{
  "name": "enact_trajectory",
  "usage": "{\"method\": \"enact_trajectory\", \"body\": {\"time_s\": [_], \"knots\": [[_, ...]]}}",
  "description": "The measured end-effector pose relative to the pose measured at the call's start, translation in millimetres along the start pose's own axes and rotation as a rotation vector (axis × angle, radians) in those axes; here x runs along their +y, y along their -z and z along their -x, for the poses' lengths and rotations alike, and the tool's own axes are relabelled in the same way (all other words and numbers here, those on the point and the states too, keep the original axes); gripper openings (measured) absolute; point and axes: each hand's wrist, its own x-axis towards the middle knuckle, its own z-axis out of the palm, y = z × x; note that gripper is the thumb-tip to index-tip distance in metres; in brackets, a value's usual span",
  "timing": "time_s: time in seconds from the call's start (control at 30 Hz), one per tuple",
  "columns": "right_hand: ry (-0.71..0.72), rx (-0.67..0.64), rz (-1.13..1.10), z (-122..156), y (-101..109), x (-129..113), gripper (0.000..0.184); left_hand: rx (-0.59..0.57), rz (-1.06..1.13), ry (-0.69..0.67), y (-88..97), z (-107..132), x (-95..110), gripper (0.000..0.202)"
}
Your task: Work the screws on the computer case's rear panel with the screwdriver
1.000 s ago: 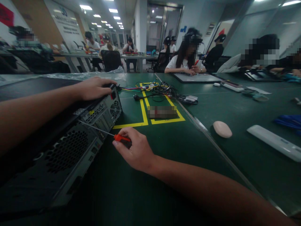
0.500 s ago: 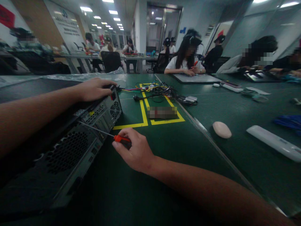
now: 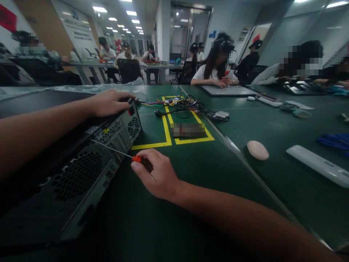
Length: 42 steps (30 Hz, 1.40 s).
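Note:
A black computer case (image 3: 117, 135) lies on its side at the left, its rear panel with vents and ports turned towards me. My left hand (image 3: 111, 102) rests on the case's upper side at the far rear corner, fingers stretched out and thumb near the edge. In my right hand (image 3: 159, 173) is a screwdriver (image 3: 137, 158) with an orange and dark handle, pinched between thumb and fingers. Its long thin shaft runs up and left to the upper edge of the rear panel. Whether the tip sits in a screw is too small to tell.
Beyond the case lie tangled cables (image 3: 191, 103) and a blurred-out block (image 3: 188, 130) within yellow tape (image 3: 167, 133) on the green table. To the right are a pinkish mouse (image 3: 257, 150) and a long white device (image 3: 317, 165). Several people sit further back.
The fingers of my right hand have turned around the screwdriver handle and now cover more of its dark part. My left hand and the computer case stay in place.

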Motion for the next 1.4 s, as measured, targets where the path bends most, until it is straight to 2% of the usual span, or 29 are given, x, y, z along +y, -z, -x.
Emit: {"method": "enact_trajectory", "body": {"time_s": [0.3, 0.5, 0.77, 1.4], "knots": [[-0.021, 0.003, -0.030, 1.2, -1.2, 1.0, 0.037, -0.003, 0.008, -0.008, -0.1, -1.6, -4.4, 0.082], [0.012, 0.005, -0.011, -0.3, -2.8, 3.5, 0.020, -0.006, 0.000, 0.001, -0.1, -1.6, -3.9, 0.082], [-0.038, -0.021, -0.012, -0.5, -1.4, 2.4, 0.020, -0.001, 0.019, 0.012, -1.1, -1.7, -5.0, 0.080], [-0.042, -0.016, -0.016, 0.0, -0.6, 0.2, 0.020, -0.004, 0.019, -0.041, -0.3, -1.6, -7.3, 0.079]]}}
